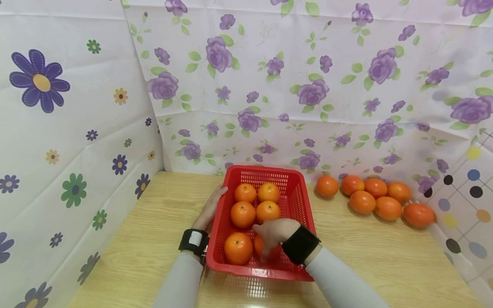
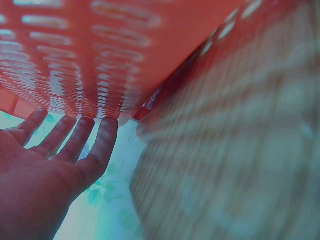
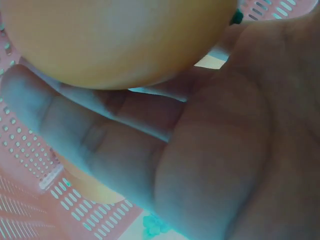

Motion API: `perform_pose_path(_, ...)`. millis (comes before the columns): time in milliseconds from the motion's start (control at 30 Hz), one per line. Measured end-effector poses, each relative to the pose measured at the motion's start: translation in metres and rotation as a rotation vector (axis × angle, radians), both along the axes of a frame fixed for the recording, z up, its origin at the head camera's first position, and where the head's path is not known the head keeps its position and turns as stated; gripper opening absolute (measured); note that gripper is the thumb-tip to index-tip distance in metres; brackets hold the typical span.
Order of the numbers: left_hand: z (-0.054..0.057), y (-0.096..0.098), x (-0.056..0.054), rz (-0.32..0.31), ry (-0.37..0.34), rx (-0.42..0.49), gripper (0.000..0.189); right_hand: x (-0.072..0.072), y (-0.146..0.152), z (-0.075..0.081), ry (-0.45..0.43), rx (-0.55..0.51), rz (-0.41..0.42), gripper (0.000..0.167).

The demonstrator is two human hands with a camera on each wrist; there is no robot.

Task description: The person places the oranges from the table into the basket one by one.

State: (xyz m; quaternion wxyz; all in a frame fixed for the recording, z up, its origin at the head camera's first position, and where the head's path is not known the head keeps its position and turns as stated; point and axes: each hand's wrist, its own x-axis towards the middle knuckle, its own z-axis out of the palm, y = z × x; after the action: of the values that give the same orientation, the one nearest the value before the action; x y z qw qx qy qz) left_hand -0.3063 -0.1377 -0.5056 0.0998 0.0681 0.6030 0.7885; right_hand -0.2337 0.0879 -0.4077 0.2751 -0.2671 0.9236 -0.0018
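Note:
A red plastic basket (image 1: 304, 201) with slotted walls stands on the table, with several oranges (image 1: 243, 214) inside. My right hand (image 1: 278, 231) reaches into its near part and holds an orange (image 1: 259, 244), mostly hidden behind the hand in the head view. In the right wrist view the fingers curve around that orange (image 3: 120, 40), whose green stem end shows by the palm. Along the basket's left side, my left hand (image 1: 209, 209) touches the outer wall. Its fingers look nearly straight in the left wrist view, with their tips against the slotted wall (image 2: 75, 65).
More orange fruits (image 1: 362, 202) lie grouped on the wooden table (image 1: 366, 261) to the right of the basket, by the back. A flowered cloth (image 1: 269, 85) hangs behind. Patterned sheets close off the left side (image 1: 77, 149) and the right side (image 1: 470, 205).

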Motion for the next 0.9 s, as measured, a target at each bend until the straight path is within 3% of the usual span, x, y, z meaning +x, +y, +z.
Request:
perform_pose_path(367,-0.003,0.000,-0.001,0.005,0.001,0.014,0.060,0.002,0.002,0.008,-0.014,-0.049,-0.018,0.080)
perform_pose_path(533,-0.003,0.000,-0.002,0.005,0.009,0.005,0.063,0.002,0.004,0.018,-0.031,-0.086,-0.051,0.072)
perform_pose_path(900,-0.002,0.000,-0.001,-0.002,0.004,-0.008,0.062,0.005,0.010,0.040,-0.010,-0.138,-0.012,0.047)
